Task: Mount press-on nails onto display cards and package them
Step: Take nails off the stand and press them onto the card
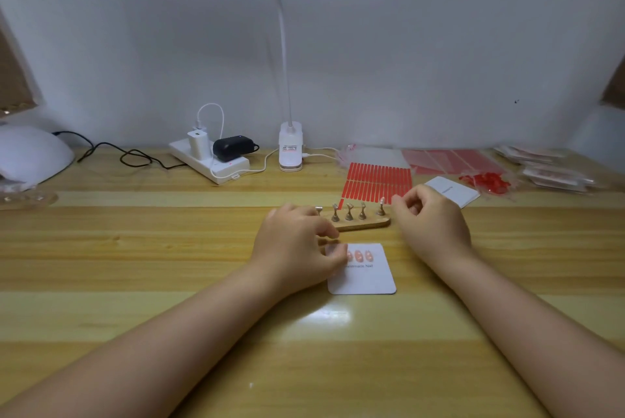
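A person sits at a wooden table [169, 248], both bare forearms reaching forward. Directly ahead lies a white card [367, 277] with pink nails [359, 256] stuck in a row along its top edge. The left hand [297, 241] rests on the card's left corner, fingers curled down as if pressing or steadying a nail there; whether it actually pinches anything cannot be told. Just behind the card stands a wooden holder [363, 223] with small metal stands, one on the right carrying a nail [382, 201]. The right hand [429, 218] hovers at the holder's right end, fingers loosely curled, seemingly holding nothing, its fingertips just beside that nail. This looks like the mounting step, with the row partly filled. The next move likely calls for a fine pinch to lift the nail off its stand and set it in line. Behind the holder lies a sheet of red strips [377, 181], probably adhesive.
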Tool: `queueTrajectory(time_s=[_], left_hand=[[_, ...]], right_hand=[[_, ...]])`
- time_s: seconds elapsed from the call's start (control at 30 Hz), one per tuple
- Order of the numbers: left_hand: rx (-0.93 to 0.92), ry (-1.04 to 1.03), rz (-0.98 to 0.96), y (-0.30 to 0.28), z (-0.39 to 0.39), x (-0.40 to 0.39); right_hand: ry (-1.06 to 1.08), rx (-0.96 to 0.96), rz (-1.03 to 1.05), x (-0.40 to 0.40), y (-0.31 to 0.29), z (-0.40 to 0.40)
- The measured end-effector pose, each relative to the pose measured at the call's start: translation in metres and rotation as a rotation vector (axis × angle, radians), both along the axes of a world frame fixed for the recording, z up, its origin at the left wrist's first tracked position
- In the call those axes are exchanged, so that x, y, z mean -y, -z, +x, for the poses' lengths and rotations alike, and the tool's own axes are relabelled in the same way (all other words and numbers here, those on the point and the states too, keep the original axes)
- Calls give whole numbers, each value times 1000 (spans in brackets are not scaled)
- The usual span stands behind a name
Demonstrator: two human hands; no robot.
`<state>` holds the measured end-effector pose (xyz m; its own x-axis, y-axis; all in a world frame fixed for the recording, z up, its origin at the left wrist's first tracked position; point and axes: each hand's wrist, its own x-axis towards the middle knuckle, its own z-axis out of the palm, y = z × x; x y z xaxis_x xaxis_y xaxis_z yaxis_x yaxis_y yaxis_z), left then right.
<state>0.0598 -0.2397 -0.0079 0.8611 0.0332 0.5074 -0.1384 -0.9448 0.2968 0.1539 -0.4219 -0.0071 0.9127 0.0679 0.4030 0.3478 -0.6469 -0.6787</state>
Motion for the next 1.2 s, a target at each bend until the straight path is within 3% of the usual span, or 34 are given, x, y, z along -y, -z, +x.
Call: queueTrajectory(time_s=[0.2,0.4,0.77,0.93,1.07,1.2], left_hand=[[136,-153,-39,1,3,-3],[-125,-203,-202,4,13,-11],[-133,-165,-255,4,13,-12],[-49,-185,-216,3,12,-8],[192,-53,-184,-2,6,-4],[295,70,-112,-6,1,1]], right_hand=[[1,110,-220,-5,3,-4],[-8,98,-326,-7,5,1],[-20,155,-434,-9,3,-3],[-144,288,-181,-12,3,-9],[-282,293,9,-19,2,-19],[-443,313,32,-28,2,-29]])
